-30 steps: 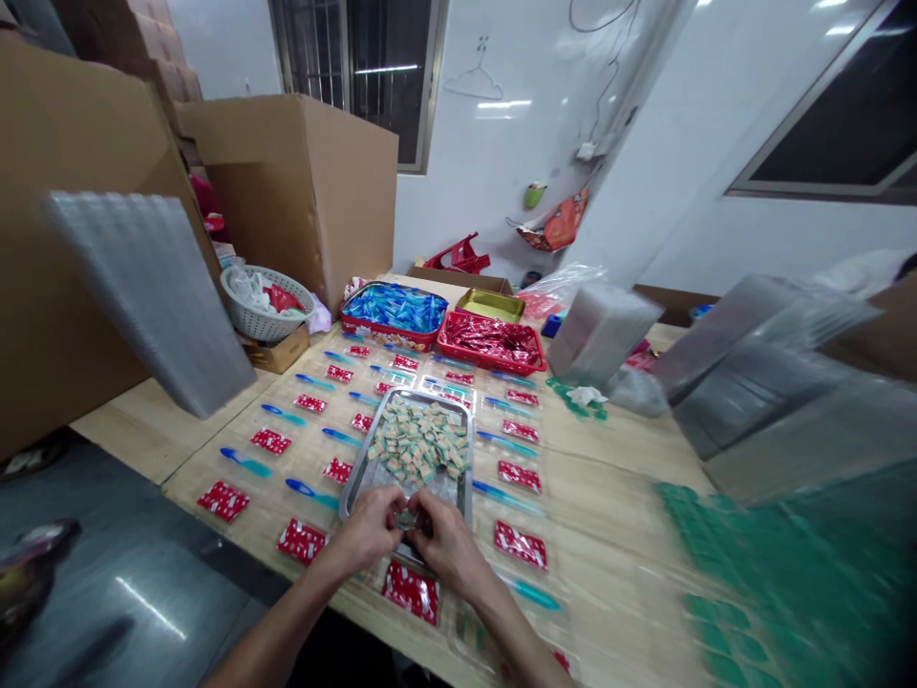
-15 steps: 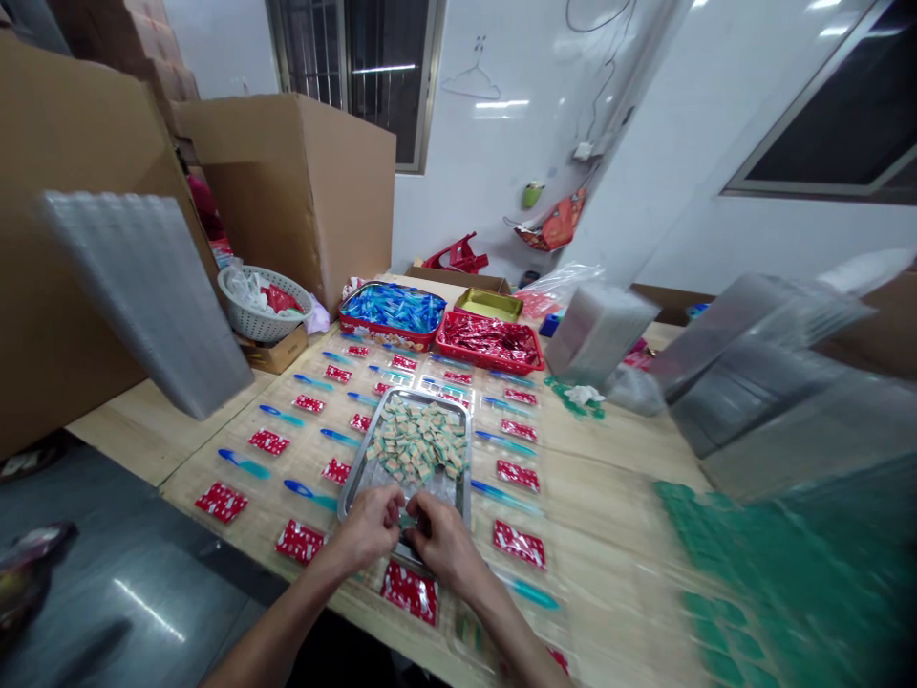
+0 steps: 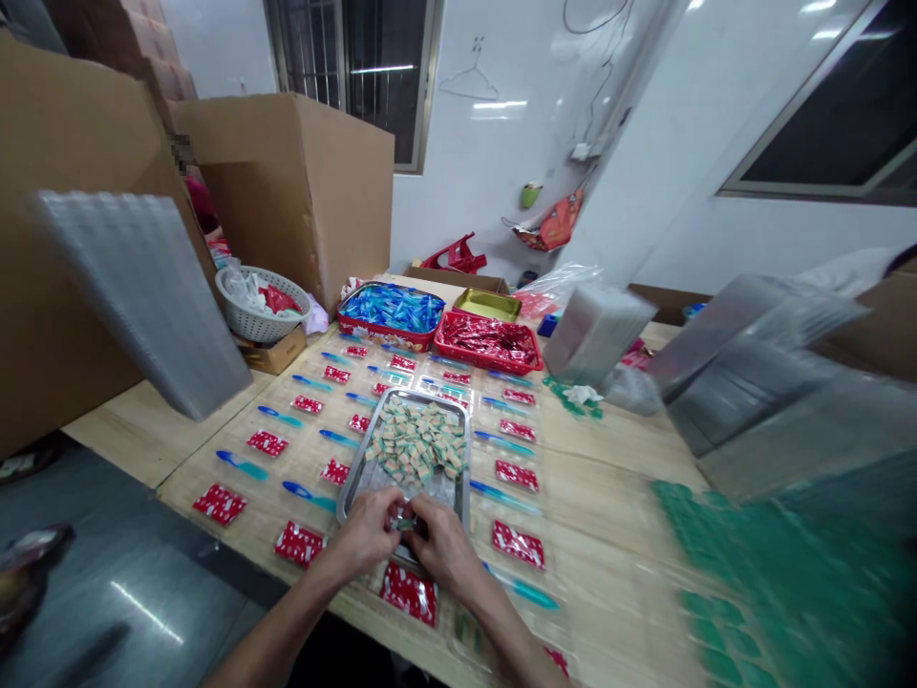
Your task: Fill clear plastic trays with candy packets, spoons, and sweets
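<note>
Both of my hands meet over the near end of a shallow metal tray (image 3: 458,502). My left hand (image 3: 373,527) and my right hand (image 3: 438,540) have their fingers curled in a pinch around one small greenish piece (image 3: 403,524), which is mostly hidden by the fingertips. Farther up the tray lies a heap of small tan-and-green square pieces (image 3: 419,438). Just below my hands is a red packet with white marks (image 3: 408,592). Around the tray, clear plastic blister trays hold more red packets (image 3: 517,543) and blue tools with long handles (image 3: 308,495), whose kind I cannot make out.
Behind the tray stand a tin of blue wrapped items (image 3: 393,308), a red basket of red packets (image 3: 491,342) and a gold tray (image 3: 487,304). Stacked clear plastic trays (image 3: 598,330) rise at the right. A white basket (image 3: 264,304) and cardboard boxes (image 3: 344,191) are left.
My fingers have shifted slightly around the small piece, and more of it shows between them. The tray and the things around it have stayed in place.
</note>
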Demonstrator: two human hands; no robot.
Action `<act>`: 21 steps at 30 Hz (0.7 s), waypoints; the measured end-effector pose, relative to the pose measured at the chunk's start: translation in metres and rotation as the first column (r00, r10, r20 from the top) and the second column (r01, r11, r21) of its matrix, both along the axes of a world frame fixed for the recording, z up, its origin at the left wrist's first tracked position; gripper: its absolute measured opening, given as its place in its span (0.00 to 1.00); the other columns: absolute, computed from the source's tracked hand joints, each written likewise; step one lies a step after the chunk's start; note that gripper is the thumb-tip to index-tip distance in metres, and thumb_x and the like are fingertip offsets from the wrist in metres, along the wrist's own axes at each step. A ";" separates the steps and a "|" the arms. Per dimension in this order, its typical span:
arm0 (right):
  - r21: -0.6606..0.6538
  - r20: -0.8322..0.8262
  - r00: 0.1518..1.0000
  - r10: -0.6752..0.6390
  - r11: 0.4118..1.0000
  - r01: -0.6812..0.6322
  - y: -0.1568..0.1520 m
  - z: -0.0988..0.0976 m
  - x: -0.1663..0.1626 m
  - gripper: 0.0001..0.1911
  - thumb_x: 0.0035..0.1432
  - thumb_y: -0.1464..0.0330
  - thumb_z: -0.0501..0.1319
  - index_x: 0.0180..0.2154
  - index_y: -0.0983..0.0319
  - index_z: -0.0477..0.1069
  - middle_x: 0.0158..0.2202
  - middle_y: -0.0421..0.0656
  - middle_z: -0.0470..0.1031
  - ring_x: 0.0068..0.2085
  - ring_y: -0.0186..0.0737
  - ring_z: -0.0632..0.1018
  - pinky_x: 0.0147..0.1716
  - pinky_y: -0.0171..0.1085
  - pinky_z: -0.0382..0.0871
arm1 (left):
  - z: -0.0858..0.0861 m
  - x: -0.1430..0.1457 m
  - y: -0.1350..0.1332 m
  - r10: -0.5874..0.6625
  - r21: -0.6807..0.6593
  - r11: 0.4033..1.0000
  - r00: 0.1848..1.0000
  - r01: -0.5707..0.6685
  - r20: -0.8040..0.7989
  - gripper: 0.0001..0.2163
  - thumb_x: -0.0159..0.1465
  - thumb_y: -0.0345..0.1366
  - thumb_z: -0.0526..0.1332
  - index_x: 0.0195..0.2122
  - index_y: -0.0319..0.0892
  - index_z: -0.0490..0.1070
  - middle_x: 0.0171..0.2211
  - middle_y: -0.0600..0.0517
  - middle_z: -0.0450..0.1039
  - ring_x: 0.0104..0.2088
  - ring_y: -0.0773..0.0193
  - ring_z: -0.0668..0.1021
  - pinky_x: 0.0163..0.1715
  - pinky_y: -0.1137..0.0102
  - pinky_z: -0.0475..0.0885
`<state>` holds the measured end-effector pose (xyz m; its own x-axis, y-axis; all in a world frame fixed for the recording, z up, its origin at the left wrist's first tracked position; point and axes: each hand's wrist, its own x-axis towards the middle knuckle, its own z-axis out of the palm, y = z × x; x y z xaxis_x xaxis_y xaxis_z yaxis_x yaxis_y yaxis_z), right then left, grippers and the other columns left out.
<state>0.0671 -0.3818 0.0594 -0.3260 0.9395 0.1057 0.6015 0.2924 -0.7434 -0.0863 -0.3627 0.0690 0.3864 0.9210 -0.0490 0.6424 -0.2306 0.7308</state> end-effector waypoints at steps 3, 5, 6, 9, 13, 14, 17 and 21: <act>-0.012 0.003 1.000 -0.004 1.000 0.004 0.000 0.004 0.001 0.14 0.44 0.82 0.54 0.31 0.62 0.70 0.32 0.43 0.72 0.36 0.41 0.74 0.36 0.35 0.63 | -0.004 0.001 0.002 -0.010 -0.007 1.000 1.000 0.010 0.010 0.14 0.45 0.23 0.57 0.33 0.40 0.72 0.24 0.54 0.72 0.26 0.65 0.73 0.27 0.72 0.63; -0.009 0.009 1.000 -0.003 1.000 0.003 -0.001 0.006 0.002 0.14 0.43 0.82 0.54 0.31 0.62 0.70 0.32 0.43 0.73 0.36 0.41 0.74 0.36 0.35 0.64 | -0.008 0.001 0.004 -0.013 -0.016 1.000 1.000 0.014 0.028 0.16 0.45 0.24 0.57 0.36 0.40 0.72 0.25 0.54 0.73 0.26 0.65 0.73 0.28 0.72 0.64; -0.003 0.012 1.000 0.002 1.000 -0.002 -0.001 0.007 0.003 0.14 0.44 0.83 0.54 0.31 0.62 0.70 0.33 0.43 0.73 0.37 0.41 0.74 0.36 0.35 0.64 | -0.009 0.001 0.005 -0.008 -0.016 1.000 0.999 0.008 0.035 0.18 0.45 0.24 0.57 0.38 0.40 0.72 0.26 0.54 0.73 0.26 0.65 0.73 0.28 0.72 0.65; 0.030 0.042 0.999 0.016 0.999 -0.017 -0.002 0.008 0.005 0.13 0.47 0.82 0.54 0.32 0.62 0.71 0.33 0.44 0.75 0.37 0.41 0.75 0.37 0.35 0.65 | -0.011 0.001 0.006 0.013 -0.026 1.000 0.999 -0.012 0.043 0.18 0.45 0.24 0.57 0.39 0.40 0.72 0.26 0.55 0.73 0.25 0.66 0.73 0.27 0.73 0.65; 0.069 0.142 0.989 0.048 0.996 -0.058 -0.002 0.008 0.005 0.13 0.52 0.81 0.53 0.33 0.62 0.72 0.33 0.44 0.76 0.36 0.40 0.76 0.35 0.34 0.65 | -0.011 0.001 0.005 0.037 -0.073 0.997 0.997 -0.032 0.071 0.19 0.45 0.23 0.56 0.40 0.38 0.71 0.25 0.55 0.72 0.26 0.65 0.74 0.26 0.73 0.66; 0.085 0.169 0.984 0.058 0.994 -0.073 -0.003 0.007 0.005 0.13 0.53 0.81 0.53 0.34 0.62 0.72 0.33 0.45 0.76 0.35 0.40 0.76 0.34 0.33 0.65 | -0.011 0.001 0.005 0.044 -0.078 0.996 0.996 -0.038 0.077 0.19 0.45 0.22 0.55 0.40 0.38 0.70 0.25 0.55 0.72 0.26 0.65 0.75 0.26 0.73 0.66; 0.139 0.265 0.961 0.080 0.983 -0.120 -0.003 0.007 0.004 0.13 0.54 0.80 0.54 0.37 0.63 0.73 0.34 0.46 0.77 0.34 0.40 0.76 0.32 0.33 0.64 | -0.017 0.001 0.005 0.037 -0.071 0.997 0.996 -0.031 0.082 0.19 0.45 0.22 0.54 0.38 0.39 0.70 0.24 0.55 0.72 0.25 0.65 0.74 0.25 0.73 0.66; 0.166 0.313 0.946 0.088 0.975 -0.146 -0.005 0.006 0.003 0.12 0.52 0.79 0.56 0.38 0.63 0.73 0.36 0.47 0.77 0.33 0.40 0.76 0.30 0.33 0.64 | -0.025 0.001 0.006 0.028 -0.072 0.997 0.997 -0.023 0.072 0.18 0.45 0.23 0.53 0.38 0.41 0.69 0.22 0.57 0.71 0.23 0.65 0.75 0.23 0.74 0.66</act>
